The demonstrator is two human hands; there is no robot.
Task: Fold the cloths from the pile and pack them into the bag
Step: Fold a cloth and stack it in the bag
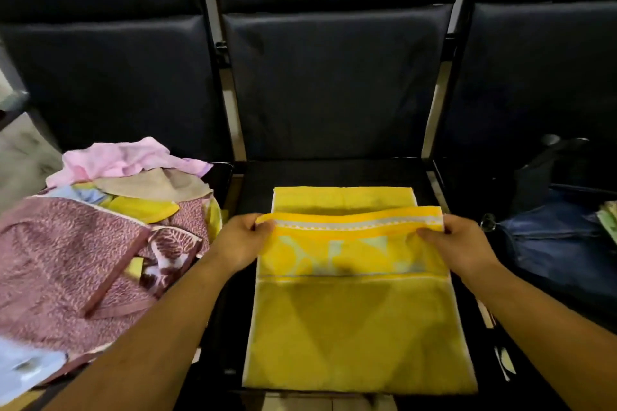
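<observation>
Dark row seating; yellow towel (350, 327) lying along middle seat (334, 173) to its near edge. Left hand (238, 240), right hand (464, 243) pinching hem corners, fingers (262, 227) clamped on cloth; keeping both level should square fold.

Matt yellow terry cloth (350, 327), smooth dark padded seats (334, 83), blue denim bag (561, 243)
</observation>
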